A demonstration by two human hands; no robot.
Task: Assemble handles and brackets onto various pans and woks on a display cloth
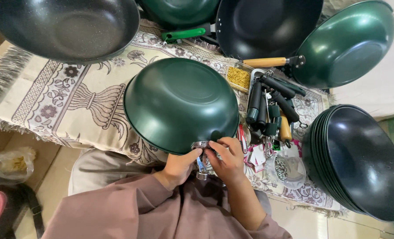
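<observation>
A dark green pan (181, 104) lies upside down on a patterned rug (73, 102) in front of me. At its near rim is a small metal bracket (200, 144). My left hand (179, 166) pinches a thin metal tool (201, 167) just under that bracket. My right hand (228, 157) holds the bracket and rim from the right, fingers curled.
A stack of black pans (360, 159) stands at right. More pans lie at the back: black (66, 26), black (267, 24) and green with a wooden handle (347, 42). Loose handles (270, 104), a box of brass screws (238, 77) and a bag of small parts (286, 168) lie beside the green pan.
</observation>
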